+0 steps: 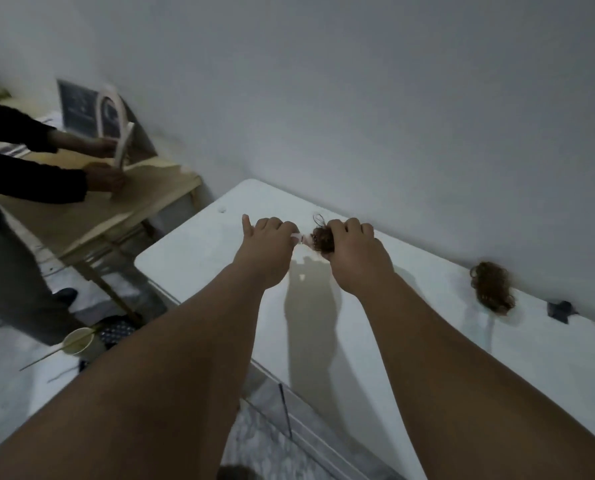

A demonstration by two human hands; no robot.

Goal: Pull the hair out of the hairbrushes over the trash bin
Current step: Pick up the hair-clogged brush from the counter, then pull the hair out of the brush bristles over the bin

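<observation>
A wooden side table point(91, 216) stood left of the white bench point(410, 341), both against a pale wall. Above the bench, the left hand point(266, 244) pinched the pink hairbrush point(301, 238); the right hand point(353, 252) clenched its brown hair clump point(322, 239). A second clump point(491, 287) lay right.

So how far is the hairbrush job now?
Done: nothing clearly. In hand: left hand grips a pale handle, right hand closes on the brown hair clump, over the white table. Left: another hair-covered brush beside the wall; no bin is identifiable.
</observation>
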